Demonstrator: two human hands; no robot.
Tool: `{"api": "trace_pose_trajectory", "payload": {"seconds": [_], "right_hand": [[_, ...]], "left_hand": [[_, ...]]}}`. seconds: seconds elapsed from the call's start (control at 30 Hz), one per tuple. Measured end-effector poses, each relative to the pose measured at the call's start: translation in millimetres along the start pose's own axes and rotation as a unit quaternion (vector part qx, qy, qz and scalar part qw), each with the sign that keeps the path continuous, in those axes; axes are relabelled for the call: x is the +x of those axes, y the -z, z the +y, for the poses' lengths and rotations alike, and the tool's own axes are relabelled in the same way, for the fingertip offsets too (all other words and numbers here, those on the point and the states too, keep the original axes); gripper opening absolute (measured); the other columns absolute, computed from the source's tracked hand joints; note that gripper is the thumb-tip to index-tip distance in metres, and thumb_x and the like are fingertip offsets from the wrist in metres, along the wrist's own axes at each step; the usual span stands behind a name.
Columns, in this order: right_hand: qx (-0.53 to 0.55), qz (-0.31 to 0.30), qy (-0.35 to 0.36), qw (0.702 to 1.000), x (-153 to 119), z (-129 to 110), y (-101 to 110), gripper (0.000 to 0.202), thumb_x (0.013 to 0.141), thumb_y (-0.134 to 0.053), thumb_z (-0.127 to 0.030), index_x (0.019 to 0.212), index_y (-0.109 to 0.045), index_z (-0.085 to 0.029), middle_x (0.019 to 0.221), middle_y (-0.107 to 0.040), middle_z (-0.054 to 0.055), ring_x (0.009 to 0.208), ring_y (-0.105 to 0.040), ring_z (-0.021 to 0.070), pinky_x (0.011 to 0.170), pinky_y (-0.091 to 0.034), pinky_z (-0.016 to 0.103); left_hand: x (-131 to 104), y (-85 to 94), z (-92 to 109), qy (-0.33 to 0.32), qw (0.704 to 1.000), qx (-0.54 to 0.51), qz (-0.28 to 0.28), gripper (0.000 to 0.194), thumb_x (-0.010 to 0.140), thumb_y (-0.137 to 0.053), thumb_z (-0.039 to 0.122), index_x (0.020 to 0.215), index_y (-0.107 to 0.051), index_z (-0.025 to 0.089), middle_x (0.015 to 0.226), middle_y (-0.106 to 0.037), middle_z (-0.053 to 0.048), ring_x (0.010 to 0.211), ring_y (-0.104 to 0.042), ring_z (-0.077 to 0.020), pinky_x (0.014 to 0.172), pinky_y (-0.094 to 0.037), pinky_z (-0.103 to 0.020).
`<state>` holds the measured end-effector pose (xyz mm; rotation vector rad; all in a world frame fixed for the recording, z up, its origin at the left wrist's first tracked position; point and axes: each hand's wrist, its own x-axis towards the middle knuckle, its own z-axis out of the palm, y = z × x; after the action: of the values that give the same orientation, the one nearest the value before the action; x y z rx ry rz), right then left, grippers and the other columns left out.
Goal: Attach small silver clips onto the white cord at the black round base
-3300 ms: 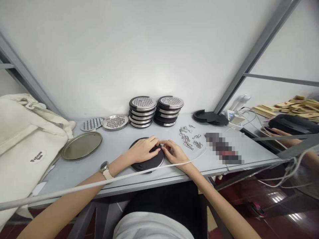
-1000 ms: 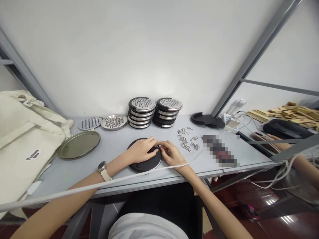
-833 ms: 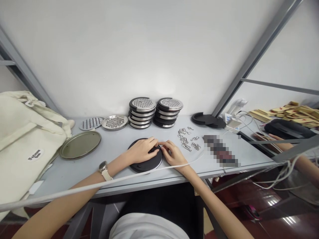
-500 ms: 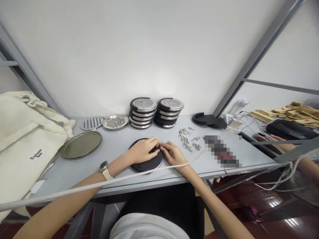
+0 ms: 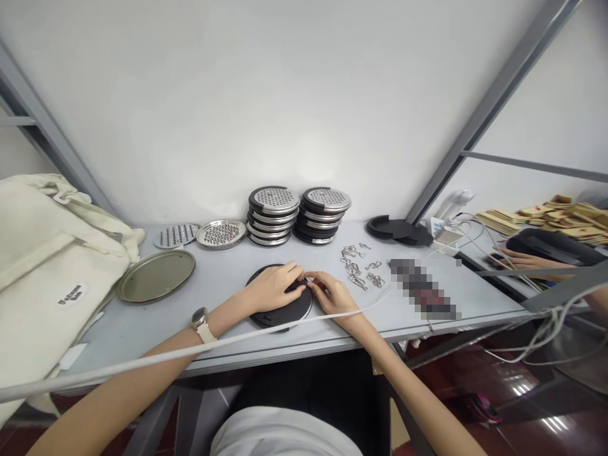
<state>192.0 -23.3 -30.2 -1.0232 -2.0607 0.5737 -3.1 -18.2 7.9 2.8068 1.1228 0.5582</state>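
Observation:
A black round disc [image 5: 286, 311] with a shiny rim lies flat on the table in front of me. My left hand [image 5: 277, 286] rests over it, fingers bent and closed at its far right edge. My right hand [image 5: 332, 294] is beside that edge, thumb and forefinger pinched together against my left fingertips. Whatever small piece sits between the fingertips is too small to make out. To the right of my right hand lie several small metal clasps [image 5: 353, 269] in loose clusters.
Two stacks of round graters, left [image 5: 274, 201] and right [image 5: 327, 199], stand by the wall. Loose grater plates [image 5: 221, 234] and a plain round plate [image 5: 156, 277] lie left, near a cream bag [image 5: 57, 253]. Black holders [image 5: 392, 228] lie right. A white cable [image 5: 266, 330] crosses in front.
My hands stay at the disc's edge with barely any shift. At far right, another person's hand has moved onto a black case.

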Motion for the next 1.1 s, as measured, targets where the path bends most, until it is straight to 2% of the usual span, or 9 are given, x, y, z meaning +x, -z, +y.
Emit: {"api": "trace_pose_trajectory", "payload": {"seconds": [0.37,0.87,1.1], "right_hand": [[0.017,-0.015,-0.005,1.000,0.1,-0.1,-1.9,0.025,0.090,-0.043,-0.019,0.111,-0.056,-0.018,0.098,-0.066,0.009,0.077,-0.062,0.0162,0.073,-0.048,0.029],[-0.004,-0.021,-0.011,1.000,-1.2,-0.5,-3.1,0.025,0.091,-0.040,-0.021,0.111,-0.054,-0.016,0.074,-0.061,0.003,0.063,-0.056,0.0140,0.064,-0.044,0.024],[-0.026,-0.021,-0.010,0.999,-2.2,0.0,-5.4,0.024,0.092,-0.039,-0.022,0.111,-0.052,-0.016,0.071,-0.058,0.002,0.061,-0.054,0.0137,0.060,-0.041,0.023]], "left_hand": [[0.4,-1.1,-0.1,-0.002,1.000,0.019,0.002,0.015,0.091,-0.044,0.033,0.089,-0.046,0.019,0.089,-0.054,-0.003,0.072,-0.054,-0.0157,0.062,-0.039,-0.027],[0.0,-2.3,-0.1,-0.002,1.000,0.019,0.006,0.016,0.091,-0.042,0.034,0.090,-0.047,0.018,0.090,-0.053,-0.003,0.073,-0.054,-0.0157,0.062,-0.041,-0.027],[-0.9,-3.0,-1.6,-0.009,1.000,0.027,0.010,0.016,0.092,-0.042,0.034,0.089,-0.046,0.018,0.089,-0.053,-0.003,0.072,-0.053,-0.0151,0.061,-0.040,-0.027]]}}
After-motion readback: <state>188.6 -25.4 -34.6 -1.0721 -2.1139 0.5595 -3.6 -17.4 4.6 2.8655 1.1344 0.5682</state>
